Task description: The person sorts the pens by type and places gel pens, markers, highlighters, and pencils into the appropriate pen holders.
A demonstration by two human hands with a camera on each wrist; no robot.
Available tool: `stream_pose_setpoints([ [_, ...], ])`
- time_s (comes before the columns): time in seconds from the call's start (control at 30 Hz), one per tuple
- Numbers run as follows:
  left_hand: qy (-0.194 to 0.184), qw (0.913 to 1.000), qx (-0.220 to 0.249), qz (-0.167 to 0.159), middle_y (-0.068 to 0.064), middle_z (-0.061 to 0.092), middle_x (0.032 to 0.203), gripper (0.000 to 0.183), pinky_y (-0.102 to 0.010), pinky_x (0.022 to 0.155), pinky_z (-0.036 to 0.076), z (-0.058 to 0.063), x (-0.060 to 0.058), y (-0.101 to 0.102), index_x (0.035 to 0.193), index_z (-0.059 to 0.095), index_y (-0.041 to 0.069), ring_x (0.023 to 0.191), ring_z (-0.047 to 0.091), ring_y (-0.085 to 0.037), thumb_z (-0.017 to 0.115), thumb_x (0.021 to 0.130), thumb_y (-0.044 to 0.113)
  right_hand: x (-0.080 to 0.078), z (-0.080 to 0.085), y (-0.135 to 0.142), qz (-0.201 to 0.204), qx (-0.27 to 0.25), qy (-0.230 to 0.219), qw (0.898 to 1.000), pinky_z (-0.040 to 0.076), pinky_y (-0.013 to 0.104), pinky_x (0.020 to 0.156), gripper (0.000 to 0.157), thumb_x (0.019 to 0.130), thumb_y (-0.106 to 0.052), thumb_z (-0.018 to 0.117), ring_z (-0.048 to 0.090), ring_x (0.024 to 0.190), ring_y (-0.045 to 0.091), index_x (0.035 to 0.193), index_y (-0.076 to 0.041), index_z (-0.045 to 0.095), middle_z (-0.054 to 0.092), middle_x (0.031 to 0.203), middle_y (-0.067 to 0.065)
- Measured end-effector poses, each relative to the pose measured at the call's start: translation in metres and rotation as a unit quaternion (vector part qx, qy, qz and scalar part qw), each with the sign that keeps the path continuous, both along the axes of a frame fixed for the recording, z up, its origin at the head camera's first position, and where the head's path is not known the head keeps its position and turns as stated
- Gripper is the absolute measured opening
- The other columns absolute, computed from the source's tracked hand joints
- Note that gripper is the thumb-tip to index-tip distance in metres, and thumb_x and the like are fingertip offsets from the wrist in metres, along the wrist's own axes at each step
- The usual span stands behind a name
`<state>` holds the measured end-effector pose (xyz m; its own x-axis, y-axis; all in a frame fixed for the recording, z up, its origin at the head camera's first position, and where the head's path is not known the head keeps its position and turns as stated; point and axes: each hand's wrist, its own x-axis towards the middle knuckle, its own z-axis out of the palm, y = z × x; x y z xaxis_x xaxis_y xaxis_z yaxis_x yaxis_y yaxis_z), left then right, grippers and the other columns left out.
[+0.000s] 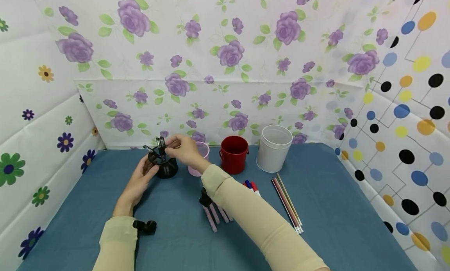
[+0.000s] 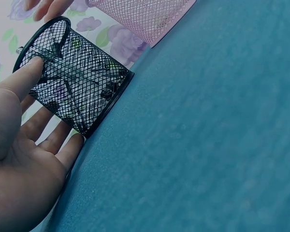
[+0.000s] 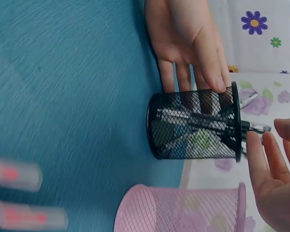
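Observation:
A black mesh pen holder (image 1: 167,170) stands upright at the back left of the blue cloth, with several dark pens (image 1: 161,147) leaning inside it, their clips above the rim. My left hand (image 1: 138,181) holds the holder from its left side. In the left wrist view its thumb lies on the mesh near the rim, and the other fingers reach round the far side. My right hand (image 3: 279,186) hovers at the pens' upper ends. Thumb and fingers are parted there, and no pen is gripped between them.
Right of the holder stand a pink mesh cup (image 1: 194,171), a red bucket (image 1: 233,157) and a white bin (image 1: 274,152). Several pale pink highlighters (image 1: 211,219), red- and blue-capped markers (image 1: 254,186) and several pencils (image 1: 286,204) lie nearer the front. Patterned sheets enclose the table.

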<state>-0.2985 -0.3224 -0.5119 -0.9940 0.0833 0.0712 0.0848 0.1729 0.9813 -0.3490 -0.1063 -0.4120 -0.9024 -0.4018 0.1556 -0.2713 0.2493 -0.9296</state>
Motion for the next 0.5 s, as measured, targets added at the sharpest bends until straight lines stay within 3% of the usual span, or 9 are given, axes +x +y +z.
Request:
stream_pose_setpoints([
  [0.3,-0.012,0.9998,-0.012,0.008,-0.018,0.008,0.177,0.087,-0.063,0.128,0.018,0.009,0.003,-0.005,0.173,-0.001,0.02,0.163,0.011,-0.041,0.058,0.111,0.036,0.003,0.011,0.037,0.019,-0.021,0.016,0.999,0.064,0.034,0.084,0.017,0.101,-0.015,0.076,0.074,0.092,0.013,0.117,-0.011,0.072,0.076,0.112,0.004],
  [0.5,-0.008,0.9994,-0.034,0.005,-0.013,-0.001,0.179,0.097,-0.069,0.126,0.017,0.021,0.005,-0.008,0.173,-0.003,0.022,0.163,0.005,-0.042,0.067,0.107,0.036,0.009,0.021,0.067,0.01,0.008,0.066,0.998,0.061,0.027,0.089,0.023,0.1,-0.02,0.077,0.072,0.101,0.014,0.12,-0.01,0.072,0.076,0.114,0.002],
])
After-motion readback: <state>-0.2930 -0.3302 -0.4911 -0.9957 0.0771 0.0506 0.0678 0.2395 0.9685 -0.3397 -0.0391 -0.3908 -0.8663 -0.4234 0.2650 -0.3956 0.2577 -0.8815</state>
